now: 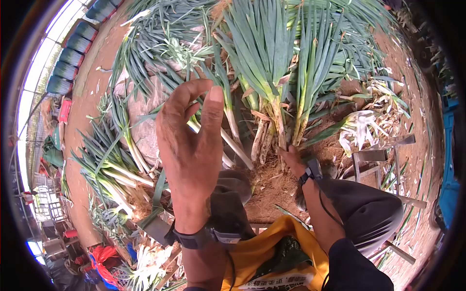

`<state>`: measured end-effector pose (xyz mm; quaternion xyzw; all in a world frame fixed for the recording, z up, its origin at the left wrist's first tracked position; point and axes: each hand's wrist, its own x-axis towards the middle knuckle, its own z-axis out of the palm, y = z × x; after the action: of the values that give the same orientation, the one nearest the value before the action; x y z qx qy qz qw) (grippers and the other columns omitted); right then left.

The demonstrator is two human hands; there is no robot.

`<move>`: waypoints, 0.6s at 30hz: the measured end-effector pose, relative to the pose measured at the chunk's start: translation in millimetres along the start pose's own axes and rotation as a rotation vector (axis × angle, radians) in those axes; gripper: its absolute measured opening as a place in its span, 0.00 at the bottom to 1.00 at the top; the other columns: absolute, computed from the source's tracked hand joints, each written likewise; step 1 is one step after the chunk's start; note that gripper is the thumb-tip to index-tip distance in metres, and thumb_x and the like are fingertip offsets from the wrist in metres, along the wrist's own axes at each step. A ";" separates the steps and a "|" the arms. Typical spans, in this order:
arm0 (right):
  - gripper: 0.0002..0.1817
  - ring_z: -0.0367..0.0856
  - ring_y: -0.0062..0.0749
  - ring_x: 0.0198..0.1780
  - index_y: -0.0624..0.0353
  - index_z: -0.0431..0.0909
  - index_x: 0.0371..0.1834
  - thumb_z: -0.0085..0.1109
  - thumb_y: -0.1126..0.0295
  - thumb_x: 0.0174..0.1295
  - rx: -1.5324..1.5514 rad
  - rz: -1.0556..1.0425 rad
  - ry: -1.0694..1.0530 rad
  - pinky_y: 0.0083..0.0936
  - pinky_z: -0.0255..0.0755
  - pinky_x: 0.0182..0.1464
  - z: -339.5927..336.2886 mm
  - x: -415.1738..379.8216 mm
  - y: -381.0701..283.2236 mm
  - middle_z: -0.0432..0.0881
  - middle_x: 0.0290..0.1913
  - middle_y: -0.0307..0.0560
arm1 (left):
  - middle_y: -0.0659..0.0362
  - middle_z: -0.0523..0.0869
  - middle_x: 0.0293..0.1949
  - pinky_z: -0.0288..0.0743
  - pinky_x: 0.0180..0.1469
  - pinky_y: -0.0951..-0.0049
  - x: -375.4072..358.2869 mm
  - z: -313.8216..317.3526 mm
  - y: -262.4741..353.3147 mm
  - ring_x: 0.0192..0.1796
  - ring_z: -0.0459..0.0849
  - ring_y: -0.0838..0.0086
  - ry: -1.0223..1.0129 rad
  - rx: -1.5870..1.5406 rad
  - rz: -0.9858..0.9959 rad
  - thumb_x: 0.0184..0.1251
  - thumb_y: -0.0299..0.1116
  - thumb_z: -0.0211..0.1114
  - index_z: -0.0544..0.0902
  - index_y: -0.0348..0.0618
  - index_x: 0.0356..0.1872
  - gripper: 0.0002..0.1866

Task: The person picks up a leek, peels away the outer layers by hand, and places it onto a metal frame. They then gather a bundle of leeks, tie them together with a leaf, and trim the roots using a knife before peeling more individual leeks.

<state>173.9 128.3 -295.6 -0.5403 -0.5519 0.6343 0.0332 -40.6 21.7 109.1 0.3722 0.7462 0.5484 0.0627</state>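
My left hand is raised close to the camera, its thumb and bent index finger brought together. Whether anything sits between these fingertips is hidden, and the other fingers are out of sight. Low on the right, my right hand is closed around the root end of a long green onion. Beside that stalk stand more green onions with yellowish sheaths, their leaves fanning away from me. Several white-stemmed green onions lie behind my left hand.
A big heap of green onions spreads across the far side. Smaller bunches lie at left. Peeled scraps and a metal-framed stool are at right. Blue-green bundles line the left wall. Loose soil covers the ground before me.
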 end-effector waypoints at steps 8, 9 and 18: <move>0.13 0.69 0.21 0.31 0.61 0.78 0.38 0.56 0.61 0.71 0.148 -0.379 0.119 0.22 0.63 0.37 -62.4 -86.1 -128.2 0.74 0.27 0.36 | 0.51 0.85 0.40 0.78 0.52 0.69 2.0 12.1 -1.7 0.43 0.84 0.69 -0.093 -0.136 -0.004 0.70 0.37 0.69 0.81 0.33 0.48 0.16; 0.13 0.69 0.21 0.31 0.61 0.79 0.41 0.56 0.61 0.71 0.126 -0.434 0.112 0.22 0.63 0.36 -72.6 -97.3 -143.6 0.74 0.27 0.35 | 0.52 0.85 0.40 0.78 0.52 0.70 4.7 10.6 0.3 0.42 0.84 0.69 -0.144 -0.128 -0.036 0.70 0.37 0.69 0.81 0.32 0.48 0.17; 0.15 0.70 0.22 0.33 0.61 0.77 0.48 0.51 0.60 0.74 -0.014 -0.635 0.098 0.23 0.65 0.39 -103.4 -225.3 -218.7 0.72 0.26 0.36 | 0.50 0.87 0.49 0.71 0.61 0.71 -12.9 26.9 7.0 0.55 0.84 0.69 -0.233 -0.408 -0.258 0.72 0.42 0.67 0.74 0.29 0.58 0.26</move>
<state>220.6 138.1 31.6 -0.3713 -0.6950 0.5617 0.2521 -14.4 35.3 100.6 0.3142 0.6492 0.6284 0.2914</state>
